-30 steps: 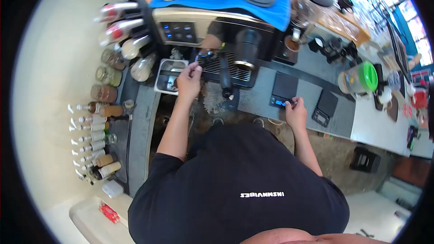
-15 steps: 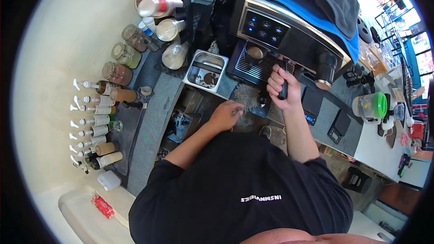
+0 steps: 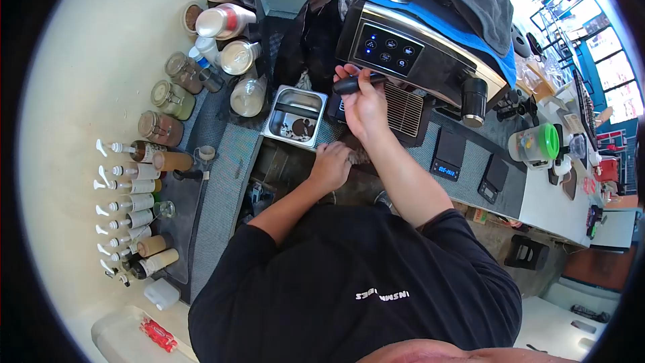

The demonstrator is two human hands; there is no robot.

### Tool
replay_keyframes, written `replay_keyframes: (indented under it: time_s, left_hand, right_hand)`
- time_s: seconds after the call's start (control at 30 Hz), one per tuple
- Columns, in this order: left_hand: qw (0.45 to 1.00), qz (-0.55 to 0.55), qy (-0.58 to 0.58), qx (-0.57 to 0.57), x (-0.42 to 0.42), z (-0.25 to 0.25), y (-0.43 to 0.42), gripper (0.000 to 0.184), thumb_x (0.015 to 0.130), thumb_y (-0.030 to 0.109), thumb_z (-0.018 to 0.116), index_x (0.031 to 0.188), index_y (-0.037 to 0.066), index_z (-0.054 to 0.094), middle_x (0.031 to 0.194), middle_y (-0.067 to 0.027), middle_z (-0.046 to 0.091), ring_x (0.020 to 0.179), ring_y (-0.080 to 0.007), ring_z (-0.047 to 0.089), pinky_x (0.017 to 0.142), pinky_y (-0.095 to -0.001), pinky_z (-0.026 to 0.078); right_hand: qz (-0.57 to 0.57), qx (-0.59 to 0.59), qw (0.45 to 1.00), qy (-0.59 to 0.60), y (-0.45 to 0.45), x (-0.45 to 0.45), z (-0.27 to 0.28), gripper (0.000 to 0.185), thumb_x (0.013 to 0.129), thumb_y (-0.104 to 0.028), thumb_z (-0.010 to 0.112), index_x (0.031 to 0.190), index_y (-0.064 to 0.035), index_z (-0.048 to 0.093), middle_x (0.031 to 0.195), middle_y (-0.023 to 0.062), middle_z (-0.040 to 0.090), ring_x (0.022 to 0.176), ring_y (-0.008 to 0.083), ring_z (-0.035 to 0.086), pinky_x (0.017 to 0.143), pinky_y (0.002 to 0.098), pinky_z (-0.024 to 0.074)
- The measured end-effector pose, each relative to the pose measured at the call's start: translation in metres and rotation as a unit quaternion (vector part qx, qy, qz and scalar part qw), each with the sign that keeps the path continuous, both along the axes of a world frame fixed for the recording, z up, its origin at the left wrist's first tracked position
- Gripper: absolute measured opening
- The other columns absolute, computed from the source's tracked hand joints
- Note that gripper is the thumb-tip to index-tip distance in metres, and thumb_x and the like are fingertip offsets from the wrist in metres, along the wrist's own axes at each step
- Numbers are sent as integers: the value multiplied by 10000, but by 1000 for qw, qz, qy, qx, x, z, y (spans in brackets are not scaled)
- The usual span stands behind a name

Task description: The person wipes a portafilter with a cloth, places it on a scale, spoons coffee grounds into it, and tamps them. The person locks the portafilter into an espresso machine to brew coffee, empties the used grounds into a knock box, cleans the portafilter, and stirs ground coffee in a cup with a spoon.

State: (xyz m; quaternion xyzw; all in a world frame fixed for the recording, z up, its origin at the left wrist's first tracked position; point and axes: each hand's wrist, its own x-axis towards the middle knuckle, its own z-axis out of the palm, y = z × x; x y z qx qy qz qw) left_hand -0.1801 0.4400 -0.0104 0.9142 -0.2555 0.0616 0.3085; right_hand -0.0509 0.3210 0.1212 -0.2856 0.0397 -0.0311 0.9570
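Note:
My right hand (image 3: 365,104) is closed around the black portafilter handle (image 3: 347,85), which points left under the front of the espresso machine (image 3: 416,60). The portafilter's head is hidden behind my hand and the machine. My left hand (image 3: 331,165) is low at the counter's front edge, fingers curled, beside a greyish fuzzy thing (image 3: 359,156); whatever may be inside them is hidden. Just above it stands a steel knock box (image 3: 293,136) with a dark crossbar and a dark coffee puck (image 3: 304,127) inside. The slatted drip tray (image 3: 405,111) lies right of my right hand.
Two black scales, one (image 3: 446,154) nearer the machine and one (image 3: 494,178) farther right, lie on the counter. Storage jars (image 3: 160,128) and pump bottles (image 3: 138,185) line the left wall. A green-lidded tub (image 3: 534,144) stands at right.
My right hand has swung left with the portafilter handle, which pointed towards me before. My left hand has moved up slightly to the counter edge. The view has shifted a little.

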Motion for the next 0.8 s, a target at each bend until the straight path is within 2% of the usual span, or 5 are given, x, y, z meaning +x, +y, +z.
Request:
replay_keyframes:
  time_s: [0.17,0.27,0.53,0.7,0.8]
  left_hand:
    - [896,161,308,-277,-16,20,25,367,1170,313,589,1330,3,702,1276,-178,773,1177,-350,735,1030,-475,544]
    - [650,193,451,-581,-21,17,49,473,1202,406,574,1422,-3,659,1324,-124,769,1206,-266,753,1061,-435,590]
    - [538,183,454,-686,-42,46,98,448,1193,310,585,1506,-8,619,1465,-149,721,1343,-305,707,1165,-478,552]
    - [470,192,439,-742,-37,42,113,436,1200,297,556,1511,-1,625,1505,-154,706,1390,-328,677,1216,-512,508]
    - [466,216,418,-749,-29,36,116,440,1200,316,553,1502,5,633,1506,-150,706,1409,-329,663,1230,-525,490]
  right_hand:
    - [-23,7,999,24,4,4,-10,269,1134,-256,692,1319,-115,557,1296,171,715,1309,397,710,1155,556,572]
    - [-4,24,999,29,-1,-15,-17,219,1157,-266,658,1273,-113,553,1279,172,720,1296,388,715,1147,553,578]
    - [116,-188,972,82,-34,-116,-10,216,1169,-275,659,1195,-86,558,961,93,684,820,242,703,749,404,603]
    - [156,-503,848,58,-19,-129,-21,309,1147,-293,682,1311,-47,593,841,44,662,635,141,621,572,285,516]
    - [64,-731,670,-111,1,-109,-48,406,1094,-209,681,1437,-40,543,840,172,712,746,374,738,670,489,578]
